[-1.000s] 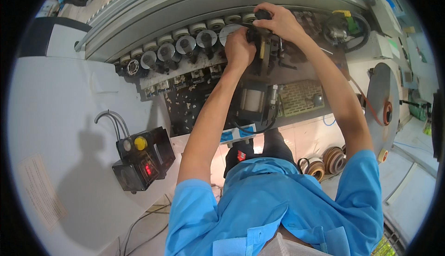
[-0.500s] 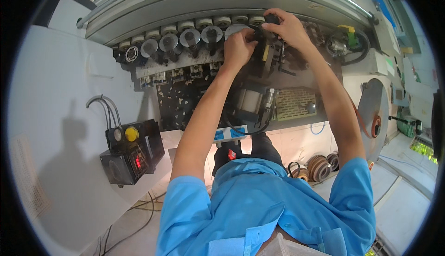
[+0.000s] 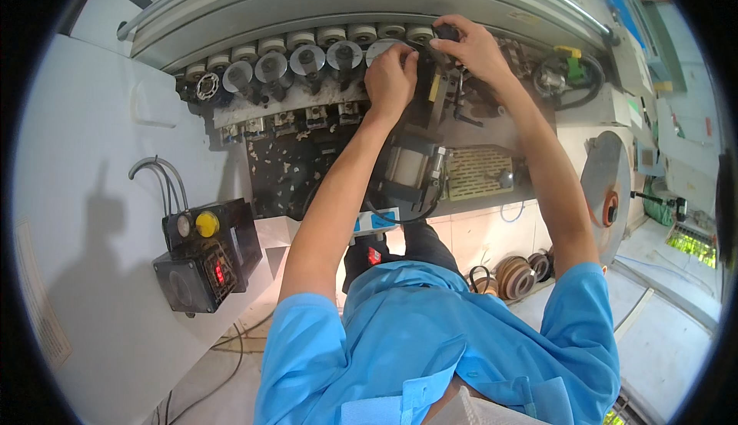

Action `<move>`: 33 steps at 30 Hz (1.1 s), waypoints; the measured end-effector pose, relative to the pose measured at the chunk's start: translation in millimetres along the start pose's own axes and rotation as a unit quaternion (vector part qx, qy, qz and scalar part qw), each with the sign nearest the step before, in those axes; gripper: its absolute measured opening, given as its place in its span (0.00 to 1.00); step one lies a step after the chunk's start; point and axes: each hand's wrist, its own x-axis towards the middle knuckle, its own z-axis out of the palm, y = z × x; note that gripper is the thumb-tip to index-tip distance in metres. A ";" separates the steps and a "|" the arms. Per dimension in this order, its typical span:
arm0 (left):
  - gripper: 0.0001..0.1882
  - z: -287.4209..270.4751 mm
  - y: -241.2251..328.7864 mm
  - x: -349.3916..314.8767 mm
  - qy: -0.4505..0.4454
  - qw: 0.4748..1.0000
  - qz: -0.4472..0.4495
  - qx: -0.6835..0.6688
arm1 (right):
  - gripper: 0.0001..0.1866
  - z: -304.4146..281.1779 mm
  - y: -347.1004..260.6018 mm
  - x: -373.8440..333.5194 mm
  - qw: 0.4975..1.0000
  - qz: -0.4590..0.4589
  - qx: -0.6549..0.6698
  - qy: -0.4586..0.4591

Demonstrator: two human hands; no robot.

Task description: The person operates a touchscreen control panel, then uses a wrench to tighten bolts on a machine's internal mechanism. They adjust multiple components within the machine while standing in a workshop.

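Observation:
At the back of the machine bed, my right hand [image 3: 475, 50] has its thumb and fingers closed around a black knob [image 3: 446, 33]. My left hand [image 3: 390, 83] is curled just to the left, beside a pale round disc [image 3: 377, 50] at the end of a row of rollers. Its fingertips are pinched together by a dark fitting, and what they hold, if anything, is hidden. Below the hands stands a dark bracket with a yellow strip [image 3: 434, 88]. A black hex-key-like lever [image 3: 461, 110] hangs under my right wrist.
Several pressure rollers [image 3: 309, 62] line the bed on the left. A motor-like cylinder [image 3: 407, 167] and perforated plate [image 3: 480, 171] sit nearer me. A control box [image 3: 204, 260] with a yellow button is at left. A large tape reel [image 3: 603, 198] stands at right, with brown rolls [image 3: 515, 277] on the floor.
My left hand has drawn slightly apart from the dark fitting and my right hand. My right hand keeps its grip on the knob. The whole view has shifted a little left.

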 end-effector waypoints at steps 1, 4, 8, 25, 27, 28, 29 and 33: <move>0.12 0.1 0.3 -0.4 0.002 1.000 0.005 -0.004 | 0.28 0.2 0.9 0.5 1.000 0.005 -0.013 0.000; 0.11 0.5 2.0 -0.9 0.004 1.000 0.006 0.009 | 0.28 0.7 3.8 0.9 1.000 0.007 -0.008 -0.002; 0.10 1.8 5.7 -1.7 0.026 0.998 0.039 0.043 | 0.27 2.9 5.4 0.5 1.000 0.003 -0.015 0.006; 0.12 6.3 12.8 4.1 -0.055 0.991 -0.015 0.122 | 0.25 5.0 10.2 1.8 1.000 -0.025 -0.003 0.012; 0.14 2.6 11.3 8.1 -0.084 0.991 -0.044 0.097 | 0.26 5.3 10.4 2.1 0.999 -0.037 -0.009 0.017; 0.15 0.2 10.2 10.5 -0.103 0.990 -0.068 0.067 | 0.26 5.6 10.5 2.5 0.999 -0.042 -0.012 0.019; 0.16 -2.3 9.1 12.4 -0.127 0.986 -0.099 0.037 | 0.26 5.7 10.8 2.6 0.999 -0.041 -0.011 0.019; 0.17 -6.4 5.7 15.8 -0.159 0.979 -0.129 0.008 | 0.25 6.2 12.3 3.5 0.999 -0.045 -0.018 0.024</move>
